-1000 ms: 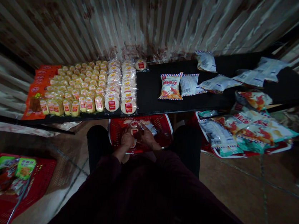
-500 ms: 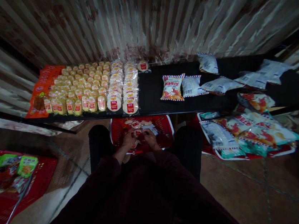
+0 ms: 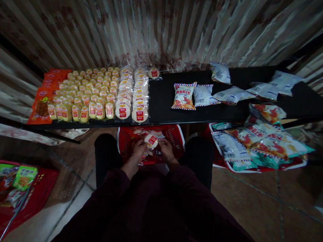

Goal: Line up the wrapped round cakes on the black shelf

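Observation:
A round white rice cracker in a clear wrapper with a red label (image 3: 151,141) is held up between my hands, above the red basket (image 3: 178,136) between my knees. My left hand (image 3: 139,148) pinches its left side. At its right edge, the fingers of my right hand (image 3: 165,149) are closed on the wrapper. More wrapped crackers lie in the basket, partly hidden by my hands. On the black shelf (image 3: 162,111) just beyond, similar wrapped rice crackers (image 3: 139,114) stand in two rows, with a single one (image 3: 154,73) at the back.
Left of the crackers are rows of small yellow wrapped cakes (image 3: 93,109) and orange packets (image 3: 46,92). White snack bags (image 3: 184,96) lie along the shelf's right half. Another basket heaped with snack bags (image 3: 272,143) stands right; a red basket (image 3: 40,185) sits on the floor left.
My hands have lifted a rice cracker from among those in the basket, and its red label now faces up. The view has shifted slightly.

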Demonstrator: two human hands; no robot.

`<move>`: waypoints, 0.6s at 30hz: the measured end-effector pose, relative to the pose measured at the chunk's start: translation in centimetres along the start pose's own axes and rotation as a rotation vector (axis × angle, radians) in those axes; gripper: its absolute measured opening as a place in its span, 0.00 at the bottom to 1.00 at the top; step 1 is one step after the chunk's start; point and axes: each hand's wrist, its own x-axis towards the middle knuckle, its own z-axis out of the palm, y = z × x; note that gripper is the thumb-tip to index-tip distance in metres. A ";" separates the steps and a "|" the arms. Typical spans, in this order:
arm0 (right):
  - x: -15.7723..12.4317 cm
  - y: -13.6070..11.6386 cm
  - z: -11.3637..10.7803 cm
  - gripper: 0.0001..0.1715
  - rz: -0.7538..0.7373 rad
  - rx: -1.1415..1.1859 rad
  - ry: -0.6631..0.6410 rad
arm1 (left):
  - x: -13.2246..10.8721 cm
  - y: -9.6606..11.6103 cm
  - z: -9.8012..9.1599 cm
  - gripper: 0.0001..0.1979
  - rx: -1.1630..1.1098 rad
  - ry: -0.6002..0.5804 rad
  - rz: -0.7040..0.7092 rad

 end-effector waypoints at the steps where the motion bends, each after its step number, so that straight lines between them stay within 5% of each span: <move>1: -0.2 0.1 -0.1 0.27 0.025 0.013 0.014 | -0.2 0.1 -0.2 0.18 -0.007 0.024 0.014; 3: -0.6 -0.1 -0.1 0.26 0.082 0.036 0.027 | -0.4 0.5 -0.6 0.19 -0.003 0.030 0.036; 9: -1.2 -1.2 -0.3 0.22 0.194 0.047 -0.088 | -0.6 2.8 -1.0 0.17 0.154 -0.218 -0.009; 13: -1.5 -1.4 -0.3 0.18 0.285 0.102 -0.166 | -0.7 3.1 -0.3 0.17 0.079 -0.087 0.006; 18: -1.3 -1.6 -0.2 0.11 0.308 0.119 -0.084 | -1.1 1.9 -0.2 0.14 0.003 -0.055 -0.047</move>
